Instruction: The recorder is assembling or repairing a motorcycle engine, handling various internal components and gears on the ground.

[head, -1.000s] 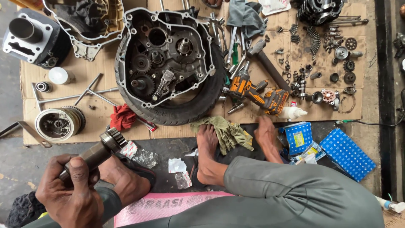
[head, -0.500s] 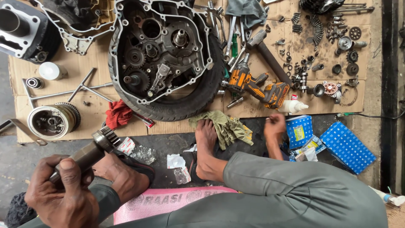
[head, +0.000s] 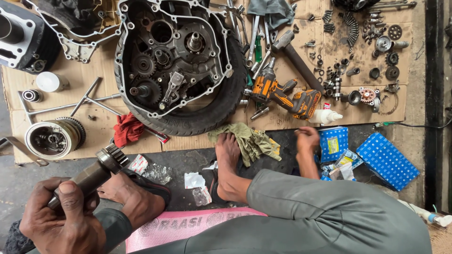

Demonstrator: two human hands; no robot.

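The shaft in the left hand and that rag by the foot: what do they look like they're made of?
Geared shaft in the left hand: apparently steel, dull grey-brown and oily-looking, with machined teeth at its end. Rag: woven cloth, olive-yellow, crumpled in soft folds and stained.

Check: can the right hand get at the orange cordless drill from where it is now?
Probably yes. The right hand is empty, low by the blue boxes, and the orange cordless drill lies just above it on the cardboard, top exposed. Only a white squeeze bottle sits nearby.
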